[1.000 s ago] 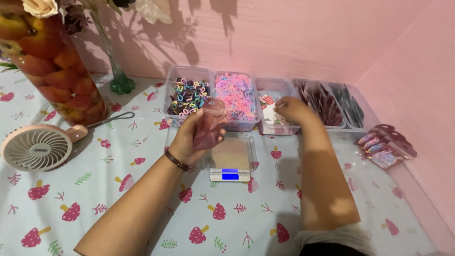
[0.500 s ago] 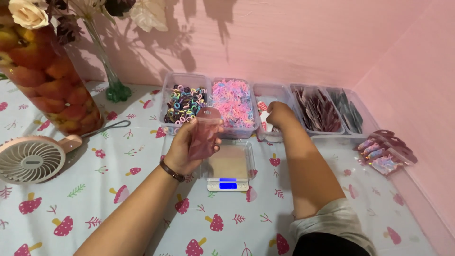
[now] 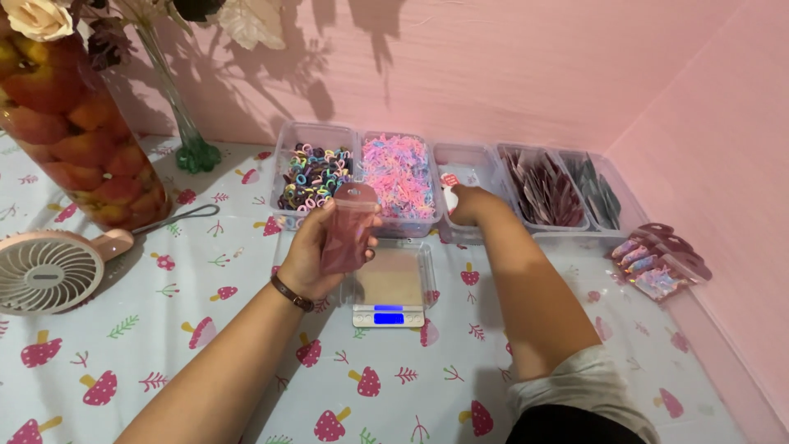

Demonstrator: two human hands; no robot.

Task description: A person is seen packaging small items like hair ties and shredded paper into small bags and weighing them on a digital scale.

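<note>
1. Pink zip pouch point(image 3: 348, 228) — held upright in the left hand point(image 3: 311, 256), fingers wrapped round its lower half, above the near edge of the bins and just left of the small digital scale point(image 3: 393, 284).
2. Right hand point(image 3: 467, 204) reaches into the third clear bin point(image 3: 467, 168), beside small white-and-red items point(image 3: 449, 185); whether its fingers pinch one, I cannot tell.
3. Adjacent bins: multicoloured hair ties point(image 3: 314, 175) and pink elastics point(image 3: 398, 171) to the left, dark pouches point(image 3: 549, 191) to the right.
4. Judgement: the step in hand appears to be picking an item for the pouch — the next move calls for a firm pinch and a mouth held open.
5. Periphery: handheld fan point(image 3: 49, 271), fruit-filled jar point(image 3: 78, 136), finished packets point(image 3: 657, 263) at right.
</note>
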